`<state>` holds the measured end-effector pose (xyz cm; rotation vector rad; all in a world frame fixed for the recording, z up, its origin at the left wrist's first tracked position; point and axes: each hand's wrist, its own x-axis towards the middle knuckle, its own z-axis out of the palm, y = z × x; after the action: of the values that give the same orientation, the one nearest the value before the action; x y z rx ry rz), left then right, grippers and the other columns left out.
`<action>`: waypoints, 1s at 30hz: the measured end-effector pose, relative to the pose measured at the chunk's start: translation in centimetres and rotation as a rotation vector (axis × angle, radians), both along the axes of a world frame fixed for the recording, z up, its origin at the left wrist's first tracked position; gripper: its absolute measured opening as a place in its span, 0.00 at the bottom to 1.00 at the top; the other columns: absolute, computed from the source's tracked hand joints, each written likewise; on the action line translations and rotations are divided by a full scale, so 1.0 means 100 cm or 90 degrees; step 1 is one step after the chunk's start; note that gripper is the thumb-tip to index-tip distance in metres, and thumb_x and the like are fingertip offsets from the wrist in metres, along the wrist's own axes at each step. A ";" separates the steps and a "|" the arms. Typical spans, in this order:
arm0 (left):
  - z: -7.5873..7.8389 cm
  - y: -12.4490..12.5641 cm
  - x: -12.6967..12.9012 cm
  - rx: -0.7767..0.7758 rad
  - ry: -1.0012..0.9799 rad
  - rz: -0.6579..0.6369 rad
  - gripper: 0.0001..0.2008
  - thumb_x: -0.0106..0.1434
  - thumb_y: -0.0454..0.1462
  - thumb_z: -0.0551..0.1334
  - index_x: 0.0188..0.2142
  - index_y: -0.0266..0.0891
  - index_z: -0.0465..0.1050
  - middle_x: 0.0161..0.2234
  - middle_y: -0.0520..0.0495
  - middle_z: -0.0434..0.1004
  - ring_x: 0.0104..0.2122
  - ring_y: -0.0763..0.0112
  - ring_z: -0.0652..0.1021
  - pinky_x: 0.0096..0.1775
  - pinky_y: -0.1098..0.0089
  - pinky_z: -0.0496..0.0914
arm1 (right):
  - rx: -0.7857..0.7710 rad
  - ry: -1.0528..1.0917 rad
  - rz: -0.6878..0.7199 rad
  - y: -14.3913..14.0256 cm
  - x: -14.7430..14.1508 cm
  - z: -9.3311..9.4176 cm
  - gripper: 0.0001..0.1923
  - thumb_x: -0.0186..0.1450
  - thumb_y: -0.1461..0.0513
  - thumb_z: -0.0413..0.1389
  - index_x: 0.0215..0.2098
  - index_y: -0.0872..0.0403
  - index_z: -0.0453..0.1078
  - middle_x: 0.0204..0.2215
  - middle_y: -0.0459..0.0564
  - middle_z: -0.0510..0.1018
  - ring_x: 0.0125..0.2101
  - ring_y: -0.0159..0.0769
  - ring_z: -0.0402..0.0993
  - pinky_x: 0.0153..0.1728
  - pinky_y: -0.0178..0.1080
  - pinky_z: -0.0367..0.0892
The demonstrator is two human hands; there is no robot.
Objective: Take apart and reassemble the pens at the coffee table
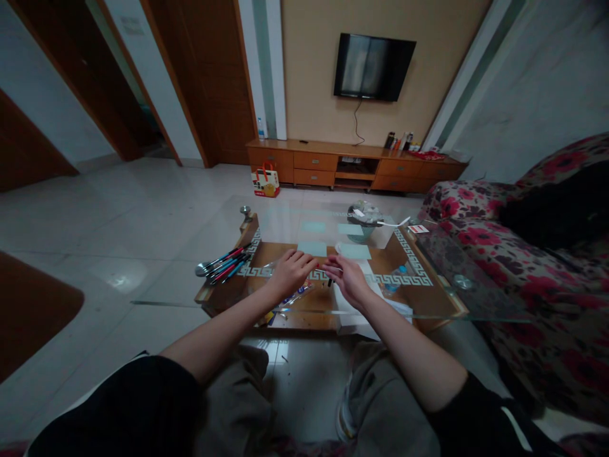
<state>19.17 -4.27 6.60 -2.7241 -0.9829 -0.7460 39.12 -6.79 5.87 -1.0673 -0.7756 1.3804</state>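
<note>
Clear glass tops the bench [419,279], and from where I stand the person's two hands meet just above it, near the front edge. Between them is a slender, pale piece [324,270], held crosswise so that it bridges the gap. On the left hand [294,271] the fingers are bent over and drawn together, seemingly pinching one end; the thumb is out of sight beneath. On the right hand [351,279] the fingers lie close together and reach inward, apparently gripping the other end, though the exact contact is too small to make out. Holding it at both ends probably keeps so light a thing steady, and the low, central position lets both forearms come in evenly from either side of the knees.

A small dark piece [330,282] shows just below the right fingers; whether it is held or lies lower down, I cannot tell. Off to the left, a loose bundle of pens [227,263], black, red and blue, lies roughly aligned, well apart from the hands: likely put there to be within reach yet out of the way.
</note>
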 end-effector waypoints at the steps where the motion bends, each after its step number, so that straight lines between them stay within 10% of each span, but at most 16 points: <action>1: 0.004 -0.002 0.001 0.008 -0.008 -0.010 0.14 0.69 0.34 0.53 0.50 0.43 0.72 0.45 0.41 0.76 0.49 0.59 0.73 0.56 0.52 0.62 | -0.049 0.082 0.028 -0.003 -0.007 0.003 0.09 0.67 0.59 0.52 0.39 0.56 0.70 0.36 0.53 0.78 0.37 0.37 0.77 0.43 0.40 0.72; 7: 0.014 -0.006 0.002 0.001 -0.064 -0.080 0.14 0.69 0.34 0.54 0.50 0.46 0.73 0.51 0.44 0.75 0.58 0.59 0.69 0.62 0.46 0.57 | -0.209 0.318 0.121 -0.009 -0.015 0.009 0.12 0.70 0.64 0.43 0.37 0.57 0.69 0.31 0.55 0.78 0.33 0.38 0.77 0.42 0.43 0.75; 20: 0.004 -0.002 0.003 0.006 -0.059 -0.030 0.15 0.67 0.32 0.55 0.50 0.47 0.73 0.51 0.43 0.75 0.57 0.58 0.69 0.62 0.47 0.56 | -0.137 0.332 0.185 -0.010 -0.011 0.011 0.21 0.55 0.78 0.47 0.43 0.56 0.68 0.37 0.52 0.78 0.40 0.33 0.78 0.45 0.37 0.76; 30: -0.024 0.000 0.011 -0.196 -0.267 0.005 0.11 0.68 0.36 0.55 0.47 0.40 0.73 0.42 0.44 0.71 0.42 0.68 0.75 0.44 0.67 0.71 | 0.045 -0.123 -0.175 0.014 0.032 -0.023 0.14 0.55 0.71 0.55 0.39 0.53 0.64 0.32 0.43 0.69 0.34 0.33 0.80 0.40 0.36 0.75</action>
<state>20.26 -4.29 4.22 -2.8750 -1.2833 -1.3004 42.33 -5.35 3.60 -1.2154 -0.7785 1.0215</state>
